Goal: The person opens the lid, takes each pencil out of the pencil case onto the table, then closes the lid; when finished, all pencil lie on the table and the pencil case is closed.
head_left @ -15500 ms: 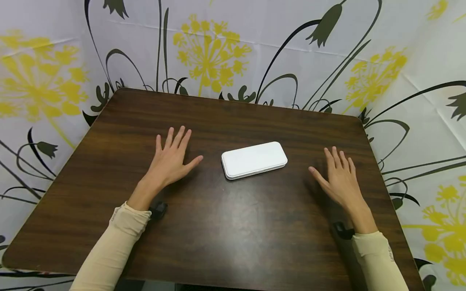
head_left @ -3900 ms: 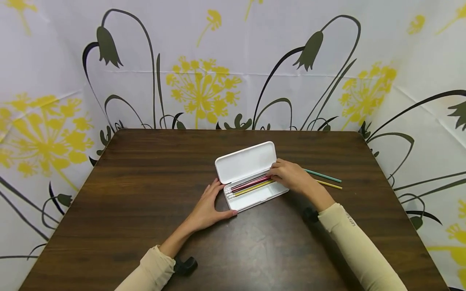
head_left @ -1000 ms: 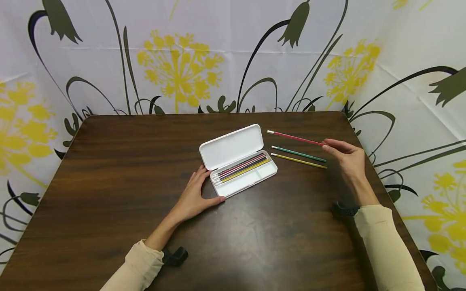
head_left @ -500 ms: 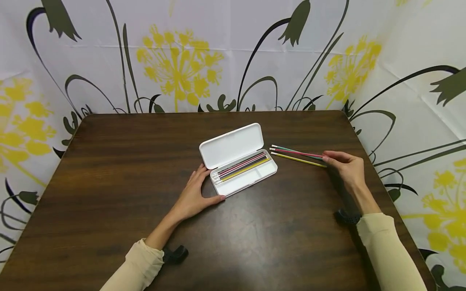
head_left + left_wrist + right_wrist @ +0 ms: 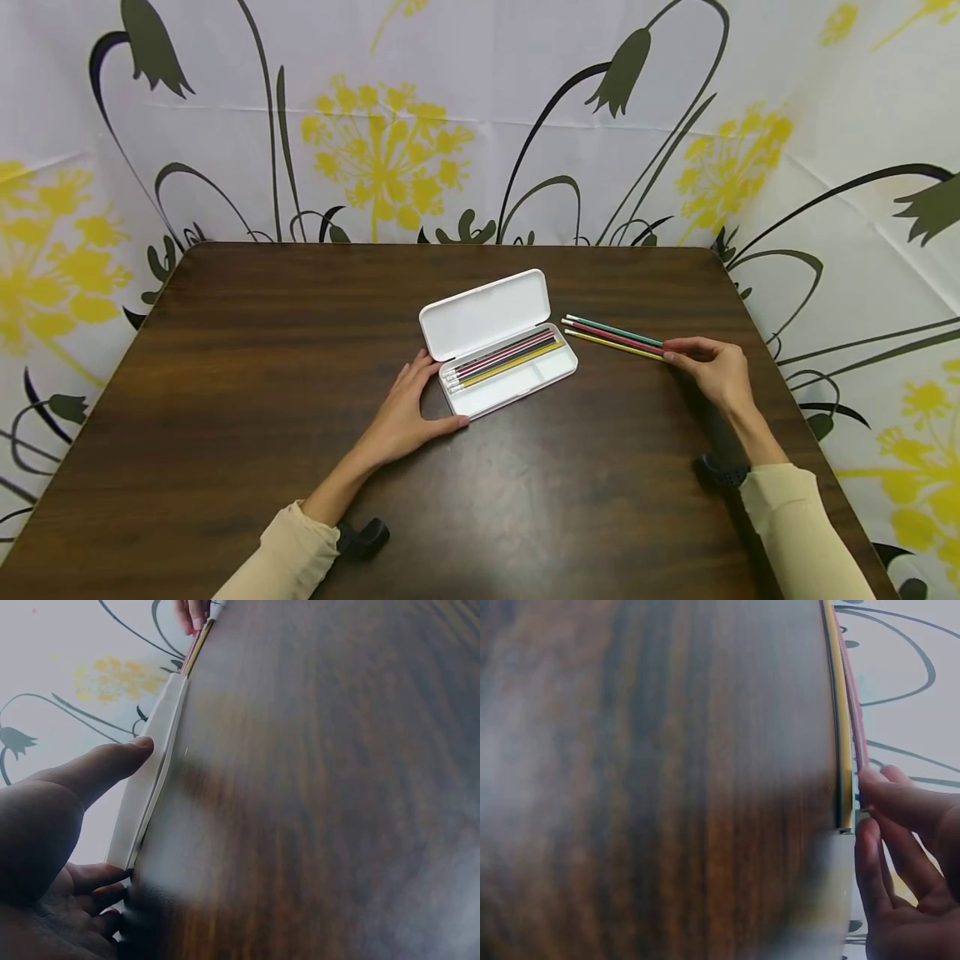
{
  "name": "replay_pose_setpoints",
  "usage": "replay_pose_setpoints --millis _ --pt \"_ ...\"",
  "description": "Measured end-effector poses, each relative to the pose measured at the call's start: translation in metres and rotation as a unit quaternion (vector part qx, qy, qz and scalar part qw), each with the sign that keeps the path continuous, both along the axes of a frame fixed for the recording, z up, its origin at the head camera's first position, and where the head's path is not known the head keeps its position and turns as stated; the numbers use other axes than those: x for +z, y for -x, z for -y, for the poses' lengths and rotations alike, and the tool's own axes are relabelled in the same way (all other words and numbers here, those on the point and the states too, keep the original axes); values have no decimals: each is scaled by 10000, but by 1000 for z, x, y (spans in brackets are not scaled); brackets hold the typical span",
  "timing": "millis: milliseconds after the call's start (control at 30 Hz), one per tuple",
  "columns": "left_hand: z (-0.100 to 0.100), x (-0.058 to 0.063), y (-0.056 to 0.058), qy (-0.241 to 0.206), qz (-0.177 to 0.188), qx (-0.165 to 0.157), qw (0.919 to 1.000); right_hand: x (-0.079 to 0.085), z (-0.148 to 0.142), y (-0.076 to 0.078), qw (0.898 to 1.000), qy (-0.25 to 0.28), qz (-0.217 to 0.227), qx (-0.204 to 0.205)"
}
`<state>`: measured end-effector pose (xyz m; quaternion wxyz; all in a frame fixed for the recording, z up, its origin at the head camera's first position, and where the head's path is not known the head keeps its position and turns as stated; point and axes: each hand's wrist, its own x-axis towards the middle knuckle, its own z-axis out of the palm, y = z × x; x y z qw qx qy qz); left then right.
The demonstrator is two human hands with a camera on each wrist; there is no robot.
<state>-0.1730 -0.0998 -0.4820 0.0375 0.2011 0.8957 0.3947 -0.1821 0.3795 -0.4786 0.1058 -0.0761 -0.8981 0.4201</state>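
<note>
A white pencil case [image 5: 486,315] lies open on the table, its lid tipped back. Several pencils [image 5: 504,360] with white eraser ends rest along its back compartment. My left hand [image 5: 401,423] grips the case's left end, thumb at the front corner and fingers behind; the left wrist view shows the thumb against the case wall [image 5: 142,787]. To the right of the case, my right hand [image 5: 716,373] pinches the far end of a red pencil [image 5: 611,335]. This pencil lies between a green pencil [image 5: 618,330] and a yellow pencil [image 5: 600,341], close alongside both.
The dark wooden table [image 5: 540,492] reaches back to a white cloth [image 5: 495,158] printed with flowers. Black wrist devices [image 5: 363,539] sit under both wrists. A small divider crosses the front compartment of the case.
My right hand has brought the red pencil toward me and down, from behind the green pencil to between it and the yellow one. The left hand has stayed on the case.
</note>
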Motion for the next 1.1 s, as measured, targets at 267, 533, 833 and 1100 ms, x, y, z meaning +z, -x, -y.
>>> replay_pose_setpoints --millis 267,533,833,1100 --pt "-4 1 2 -14 3 -38 10000 -2 -6 -2 9996 -130 -96 233" --pt "-3 0 1 -49 -54 -14 10000 17 11 8 9977 304 -376 469" --pt "2 -4 -4 -22 -29 101 9999 70 97 37 9703 1407 -348 1937" --pt "0 -1 0 -32 -35 63 10000 44 118 73 9474 2148 -148 2368"
